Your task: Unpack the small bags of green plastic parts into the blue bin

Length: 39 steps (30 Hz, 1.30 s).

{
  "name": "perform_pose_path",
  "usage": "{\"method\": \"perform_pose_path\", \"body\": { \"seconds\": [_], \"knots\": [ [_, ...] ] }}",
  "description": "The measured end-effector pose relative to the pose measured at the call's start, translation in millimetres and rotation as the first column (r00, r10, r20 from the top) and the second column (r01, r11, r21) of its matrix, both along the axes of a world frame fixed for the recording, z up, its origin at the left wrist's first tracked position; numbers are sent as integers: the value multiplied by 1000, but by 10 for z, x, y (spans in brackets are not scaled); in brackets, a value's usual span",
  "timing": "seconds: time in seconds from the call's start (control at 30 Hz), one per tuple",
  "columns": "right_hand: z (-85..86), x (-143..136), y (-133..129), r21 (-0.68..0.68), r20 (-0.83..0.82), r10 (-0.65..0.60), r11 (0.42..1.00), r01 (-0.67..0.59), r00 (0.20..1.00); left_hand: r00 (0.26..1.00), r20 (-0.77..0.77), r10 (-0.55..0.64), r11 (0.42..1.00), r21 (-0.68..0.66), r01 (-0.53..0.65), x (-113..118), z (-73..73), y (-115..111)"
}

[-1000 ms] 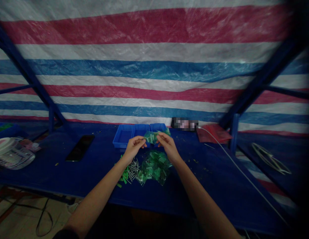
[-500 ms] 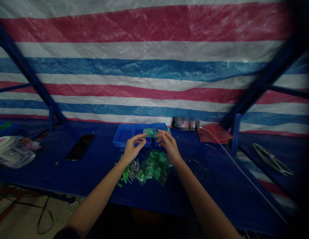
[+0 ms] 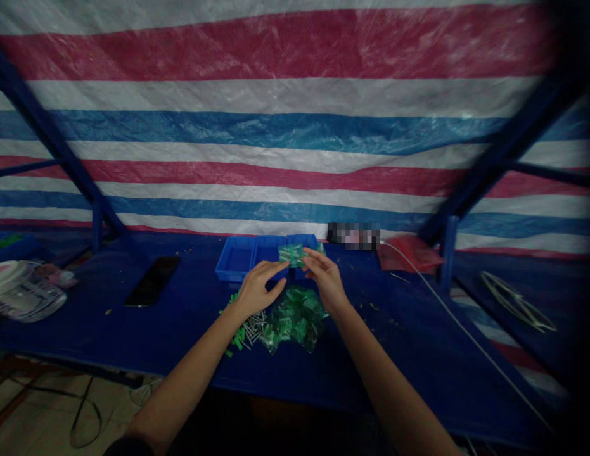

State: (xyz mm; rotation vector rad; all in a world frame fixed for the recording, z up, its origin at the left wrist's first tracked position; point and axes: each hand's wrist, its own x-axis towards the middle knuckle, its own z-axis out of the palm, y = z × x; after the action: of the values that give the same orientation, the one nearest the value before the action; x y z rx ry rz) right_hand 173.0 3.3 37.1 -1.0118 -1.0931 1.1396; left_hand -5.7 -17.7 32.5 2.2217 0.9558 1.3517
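A small clear plastic bag with green pieces in it (image 3: 291,254) is held up above the blue bins, pinched at its right edge by my right hand (image 3: 329,282). My left hand (image 3: 260,290) has its fingers stretched out and its thumb apart; its fingertips reach the bag's lower edge, and I cannot tell whether they press on it. Below the hands lies a pile of similar green filled bags (image 3: 297,316). Loose screws or nails (image 3: 255,328) and green plastic plugs (image 3: 237,341) lie beside that pile, partly hidden by my left wrist.
Three joined blue bins (image 3: 235,258) stand behind my hands. To the left are a black phone (image 3: 153,280) and a clear tub (image 3: 31,297). A red plastic bag (image 3: 409,253) and a white cable (image 3: 437,291) lie right. Striped sheeting (image 3: 275,145) hangs behind the blue table (image 3: 180,342).
My left hand has moved slightly right, its fingers now straightened against the bag's lower edge. The bag has shifted a little to the right, still in my right hand.
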Motion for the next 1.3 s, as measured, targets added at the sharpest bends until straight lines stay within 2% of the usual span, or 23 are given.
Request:
{"method": "perform_pose_path", "body": {
  "seconds": [0.13, 0.27, 0.37, 0.47, 0.53, 0.6, 0.67, 0.93, 1.1, 1.3],
  "knots": [
    [-10, -6, -2, -4, 20, -63, 998, 63, 998, 999, -11, -49, 998, -30, 49, 8, 29, -31],
    [86, 63, 67, 78, 86, -121, 990, 115, 989, 999, 0, -51, 998, -41, 51, -9, 17, -32],
    [228, 188, 252, 164, 149, -209, 969, 184, 967, 1000, 8, -4, 1000, -12, 5, -24, -9, -11],
    [382, 318, 527, 224, 305, -241, 958, 176, 921, 1000, -8, 4, 1000, 20, -4, -27, -20, 3],
    [470, 357, 703, 239, 483, -278, 954, 181, 830, 1000, -26, -6, 999, 34, 7, -25, -16, 2],
    [539, 338, 836, 215, 679, -295, 955, 202, 672, 998, -57, -11, 999, 52, 14, -24, -6, -4],
    [581, 271, 921, 177, 802, -257, 965, 195, 539, 995, -97, -4, 997, 78, 11, -28, 5, -11],
    [551, 5, 1090, 115, 961, -155, 977, 179, 231, 988, -149, 44, 983, 181, -17, -41, 20, 4],
    [604, -25, 1067, 102, 988, -120, 981, 166, 101, 989, -138, 61, 968, 251, -25, -35, -2, 26],
    [754, -29, 988, 30, 999, -34, 993, 113, 37, 979, -193, 64, 968, 252, -13, -37, 2, 20]
  ]
}}
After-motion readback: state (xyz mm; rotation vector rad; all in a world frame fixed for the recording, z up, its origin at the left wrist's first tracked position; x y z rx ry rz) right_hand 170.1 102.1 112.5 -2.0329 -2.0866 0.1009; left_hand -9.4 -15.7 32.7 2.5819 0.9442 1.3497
